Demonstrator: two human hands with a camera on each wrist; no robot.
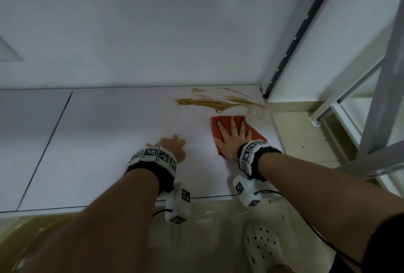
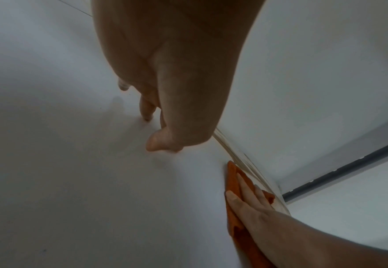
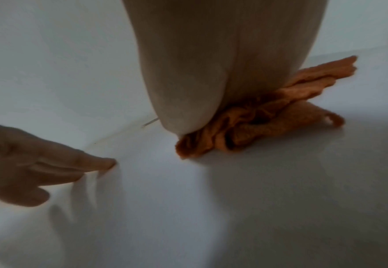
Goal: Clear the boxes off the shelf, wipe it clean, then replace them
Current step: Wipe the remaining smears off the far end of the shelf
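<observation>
1. no boxes show on our shelf (image 1: 122,141), so clearing looks done.
2. our right hand (image 1: 231,137) presses the orange cloth (image 1: 254,131) with flat fingers beside the brown smear (image 1: 209,103); left hand (image 1: 172,145) rests loose, empty.
3. wiping and replacing remain.

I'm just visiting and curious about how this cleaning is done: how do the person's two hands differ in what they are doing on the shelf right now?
The right hand lies flat with fingers spread on the orange cloth, while the left hand rests bare on the white shelf and holds nothing. The right hand sits just short of the brown smear; the left hand is farther from it. Both are open, touch the shelf level and wear marker-covered wristbands.
</observation>
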